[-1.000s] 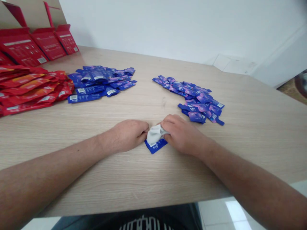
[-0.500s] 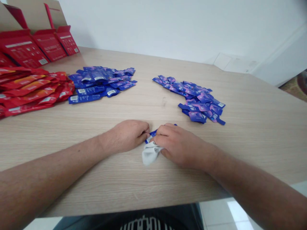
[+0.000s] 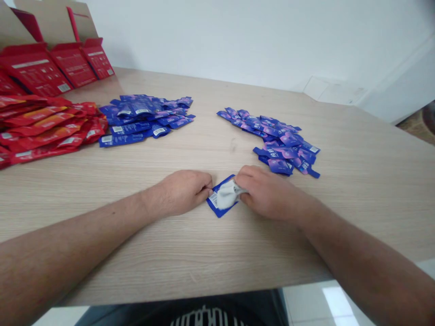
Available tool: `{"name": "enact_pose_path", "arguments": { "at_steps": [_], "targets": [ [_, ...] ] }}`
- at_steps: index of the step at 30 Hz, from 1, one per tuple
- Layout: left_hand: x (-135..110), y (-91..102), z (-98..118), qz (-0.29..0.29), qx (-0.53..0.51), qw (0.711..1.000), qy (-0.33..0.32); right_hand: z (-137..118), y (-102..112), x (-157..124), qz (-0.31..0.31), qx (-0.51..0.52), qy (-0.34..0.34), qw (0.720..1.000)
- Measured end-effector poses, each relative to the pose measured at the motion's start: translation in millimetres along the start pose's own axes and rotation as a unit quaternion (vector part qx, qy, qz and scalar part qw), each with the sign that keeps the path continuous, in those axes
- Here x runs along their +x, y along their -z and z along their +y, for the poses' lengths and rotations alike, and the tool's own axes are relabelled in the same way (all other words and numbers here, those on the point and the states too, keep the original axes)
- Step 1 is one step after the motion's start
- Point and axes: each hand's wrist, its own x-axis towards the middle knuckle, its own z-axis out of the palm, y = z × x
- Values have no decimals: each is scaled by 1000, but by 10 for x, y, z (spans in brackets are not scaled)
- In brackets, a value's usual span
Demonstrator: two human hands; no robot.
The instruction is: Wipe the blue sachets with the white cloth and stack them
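A blue packet [image 3: 217, 211] with a white label lies flat on the table in front of me. My left hand [image 3: 186, 192] is closed, its fingertips pinching the packet's left edge. In my right hand [image 3: 267, 192], also closed, is a bunched white cloth [image 3: 227, 194]. The cloth rests on top of the packet and covers its middle. Part of the packet's right side is hidden by my right fingers.
Blue and purple packets form a right pile [image 3: 280, 140] and a left pile [image 3: 146, 115] farther back. Red packets [image 3: 50, 127] are stacked at the far left, before open red cartons [image 3: 73, 65]. A white wall [image 3: 217, 40] borders the table's back.
My right hand has shifted right and slightly back, carrying the cloth from the packet's near side onto its face. More of the packet now shows. My left hand has stayed in place.
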Motion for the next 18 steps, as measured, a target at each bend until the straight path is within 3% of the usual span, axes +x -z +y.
{"name": "enact_pose_path", "arguments": {
  "at_steps": [3,8,14,18],
  "targets": [
    [-1,4,11,4,-2,1000,2,30,-19,35,43,-19,-39,998],
    [1,7,17,1,-4,1000,8,-117,10,24,-19,16,82,996],
    [-5,3,14,3,-4,1000,-1,58,-25,31,38,-15,-42,998],
    [-7,5,11,0,-2,1000,8,-45,-14,33,6,9,56,998]
  ]
}}
